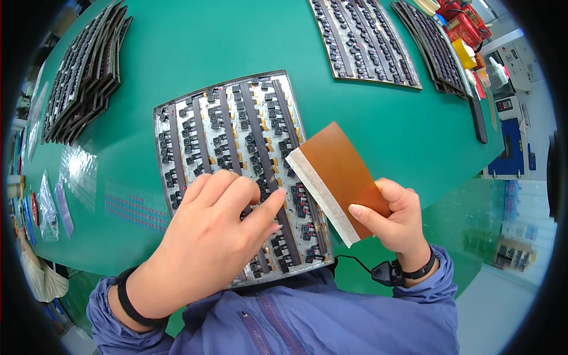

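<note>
My right hand (399, 216) grips a flat amber-brown rectangular sheet (340, 171), thumb on top, with a whitish strip along its left edge. The sheet is tilted and overlaps the right edge of a metal tray (163, 121). Rows of small black camera modules (244, 124), with gold-coloured tabs beside them, lie on that tray between dark lengthwise bars. Over the tray's lower middle hovers my left hand (219, 231), its fingers partly bent and apart. Nothing shows between them, though the modules beneath the fingertips are partly hidden.
A stack of similar trays (89, 71) stands at the far left of the green table (228, 38). Another filled tray (367, 44) lies at the far right, beside a second stack (435, 50) and a black-handled tool (478, 121). Clear plastic bags (47, 207) lie on the left.
</note>
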Motion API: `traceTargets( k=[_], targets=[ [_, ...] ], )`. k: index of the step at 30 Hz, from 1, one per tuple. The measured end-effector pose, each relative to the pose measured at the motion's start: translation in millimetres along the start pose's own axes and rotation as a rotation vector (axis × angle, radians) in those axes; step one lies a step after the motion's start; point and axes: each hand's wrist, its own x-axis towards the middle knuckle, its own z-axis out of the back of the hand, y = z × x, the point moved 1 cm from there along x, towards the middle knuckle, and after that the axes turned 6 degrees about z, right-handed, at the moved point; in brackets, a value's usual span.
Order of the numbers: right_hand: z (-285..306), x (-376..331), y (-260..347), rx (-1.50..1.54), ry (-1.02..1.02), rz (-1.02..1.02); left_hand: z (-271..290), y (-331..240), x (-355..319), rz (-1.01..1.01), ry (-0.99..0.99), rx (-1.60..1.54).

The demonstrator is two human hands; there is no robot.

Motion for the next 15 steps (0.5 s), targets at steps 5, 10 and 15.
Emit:
traceTargets(
  k=[5,10,15],
  targets=[
    [-1,3,4,-0.004,-0.002,-0.065,-7,6,9,-0.016,-0.01,-0.002],
    [-3,5,4,0.032,-0.013,-0.07,-8,7,13,-0.008,0.003,0.021],
    [0,5,8,0.14,-0.023,-0.153,-12,8,13,-0.02,0.01,0.079]
  ],
)
